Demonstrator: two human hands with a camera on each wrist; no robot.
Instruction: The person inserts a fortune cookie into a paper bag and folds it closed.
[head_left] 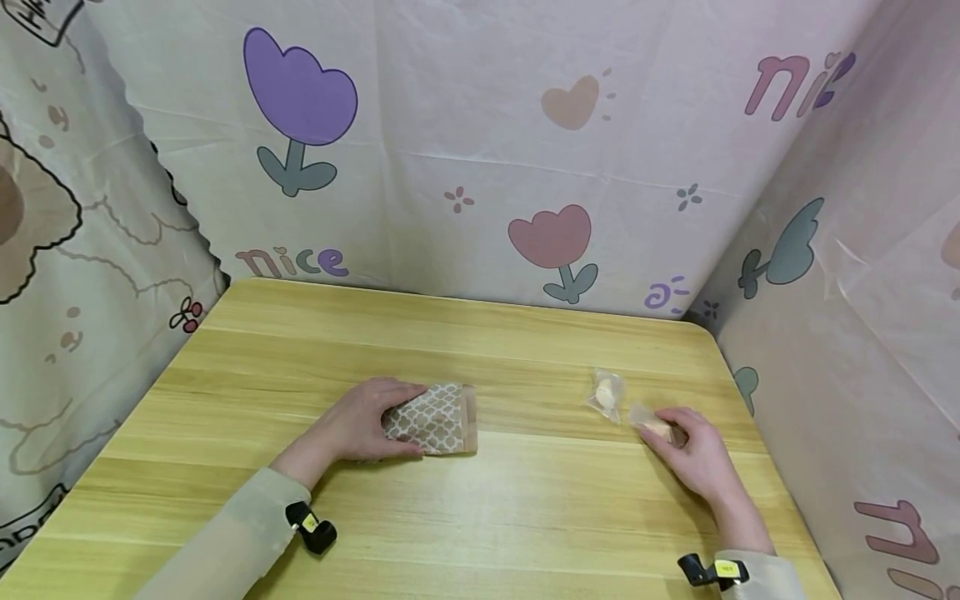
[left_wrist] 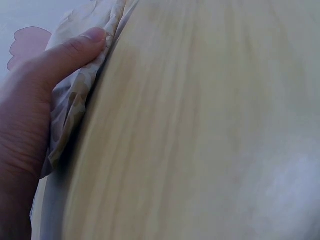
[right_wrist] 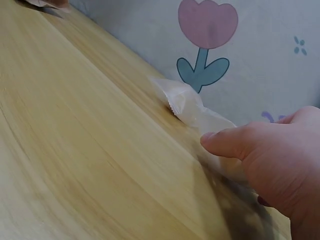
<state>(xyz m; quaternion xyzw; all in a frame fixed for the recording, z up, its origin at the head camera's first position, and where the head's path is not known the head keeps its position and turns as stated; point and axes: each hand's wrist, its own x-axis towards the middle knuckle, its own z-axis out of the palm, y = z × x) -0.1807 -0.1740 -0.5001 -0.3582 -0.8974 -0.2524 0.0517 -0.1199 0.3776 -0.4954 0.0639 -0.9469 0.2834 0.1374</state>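
Observation:
On the table lies a flat brown paper bag (head_left: pixel 438 419) with a white lattice pattern. My left hand (head_left: pixel 369 419) grips its left end, fingers at the far edge and thumb along the near one. In the left wrist view the thumb (left_wrist: pixel 75 52) presses on the crinkled paper. Farther right, my right hand (head_left: pixel 697 450) pinches a small clear-wrapped packet (head_left: pixel 651 423) with a pale piece inside, partly covered by the fingers. Just behind and left of it sits a second clear-wrapped packet (head_left: pixel 605 393), also with a pale piece inside.
The wood-grain table (head_left: pixel 525 517) has rounded far corners. A printed fabric curtain (head_left: pixel 450 125) hangs along its back edge and at both sides. Each sleeve cuff carries a small black wrist camera, such as the left wrist camera (head_left: pixel 313 529).

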